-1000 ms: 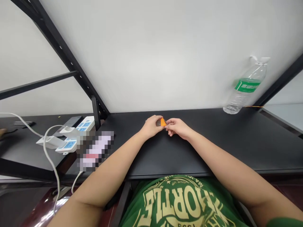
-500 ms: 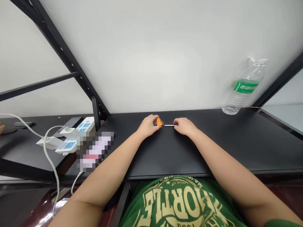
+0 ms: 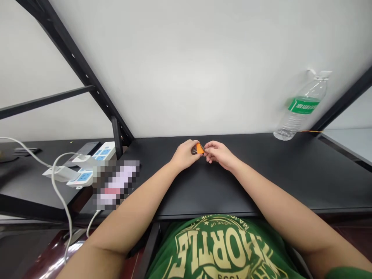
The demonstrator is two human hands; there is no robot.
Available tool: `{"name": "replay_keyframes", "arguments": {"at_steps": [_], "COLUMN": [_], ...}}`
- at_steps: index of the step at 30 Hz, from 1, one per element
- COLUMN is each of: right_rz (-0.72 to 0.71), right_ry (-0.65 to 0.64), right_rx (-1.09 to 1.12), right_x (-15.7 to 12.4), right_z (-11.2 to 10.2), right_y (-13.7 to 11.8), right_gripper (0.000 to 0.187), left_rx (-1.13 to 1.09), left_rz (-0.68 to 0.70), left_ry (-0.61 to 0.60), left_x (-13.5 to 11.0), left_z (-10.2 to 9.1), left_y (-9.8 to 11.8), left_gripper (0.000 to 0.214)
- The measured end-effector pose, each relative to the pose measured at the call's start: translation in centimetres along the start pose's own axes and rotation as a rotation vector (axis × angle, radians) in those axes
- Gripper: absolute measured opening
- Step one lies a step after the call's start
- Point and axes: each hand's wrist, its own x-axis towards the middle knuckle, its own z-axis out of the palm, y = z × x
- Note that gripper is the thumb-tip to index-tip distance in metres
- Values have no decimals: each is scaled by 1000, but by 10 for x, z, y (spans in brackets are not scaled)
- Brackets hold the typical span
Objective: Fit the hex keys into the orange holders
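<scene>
My left hand point(image 3: 186, 153) grips an orange holder with several thin dark metal rods, which looks like a hex key set point(image 3: 200, 148), just above the black tabletop point(image 3: 203, 190). Its thumb and fingers close around the left side, so part of the set is hidden. At the right end, the fingertips of my right hand point(image 3: 217, 152) pinch at the small dark ends that stick out of the orange part. Exactly which piece they hold is too small to tell. The other right fingers are loosely curled below.
A clear plastic bottle point(image 3: 299, 110) with a green label stands tilted-looking by the wall at the right. On the left are a white power strip point(image 3: 106, 155) with plugged chargers, a white cable point(image 3: 59, 192) and a blurred-out phone point(image 3: 117, 185). A black metal frame point(image 3: 87, 73) rises there.
My right hand has moved left against the orange holder, and its fingers have opened out a little. The silver rod seen between both hands no longer shows. My left hand has shifted slightly right.
</scene>
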Motion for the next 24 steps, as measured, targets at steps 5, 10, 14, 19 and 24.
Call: {"name": "replay_keyframes", "arguments": {"at_steps": [5, 10, 14, 19, 24], "right_rz": [29, 4, -41, 29, 29], "right_ry": [0, 90, 234, 295, 146], "right_rx": [1, -349, -706, -1071, -1156], "right_x": [-1, 6, 12, 19, 20], "right_z": [3, -6, -26, -48, -49], "right_y": [2, 8, 3, -1, 3], "right_gripper": [26, 21, 14, 4, 7], "left_rx": [-3, 26, 33, -1, -4], "left_rz": [19, 25, -3, -67, -62], "left_ry": [1, -32, -25, -16, -27], "left_x": [-1, 0, 2, 2, 1], "left_z": [0, 1, 2, 1, 0], "left_y": [2, 1, -8, -18, -16], "left_gripper": [36, 35, 35, 37, 38]}}
